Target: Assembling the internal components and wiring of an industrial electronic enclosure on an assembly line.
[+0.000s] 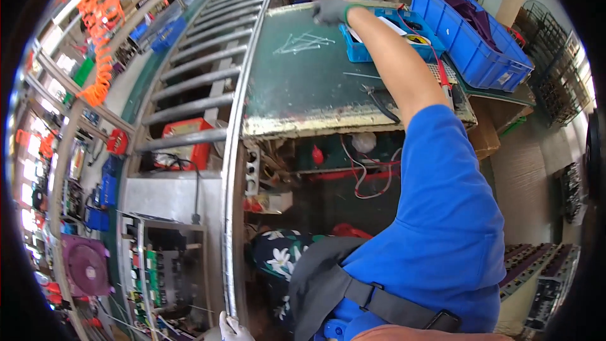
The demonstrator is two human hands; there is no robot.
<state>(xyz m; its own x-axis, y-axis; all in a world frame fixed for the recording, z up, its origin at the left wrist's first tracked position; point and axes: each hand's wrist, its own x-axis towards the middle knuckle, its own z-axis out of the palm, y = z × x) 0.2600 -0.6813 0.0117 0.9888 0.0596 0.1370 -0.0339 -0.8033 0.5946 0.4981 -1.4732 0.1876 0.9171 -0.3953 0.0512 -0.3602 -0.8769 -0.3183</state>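
Note:
My right arm, in a blue sleeve, reaches across the green worktable (278,98) to its far edge. At its end my right hand (329,11), in a dark grey glove, is over the table beside a blue tray (361,54); blur hides its finger positions and anything in them. Several thin pale strips (304,43) lie loosely crossed on the tabletop nearby. Dark-handled pliers (382,106) rest at the near edge. At the bottom, my left hand (235,329), in a pale glove, is beside the conveyor's metal rail (228,246); only part of it shows, and its grip is unclear.
A roller conveyor (201,100) runs along the table's left side. A large blue crate (470,41) holding purple parts stands at the right, near a red-handled corded tool (444,77). Orange coiled hoses (101,57) hang at left. An open-framed electronic unit (170,271) sits at lower left.

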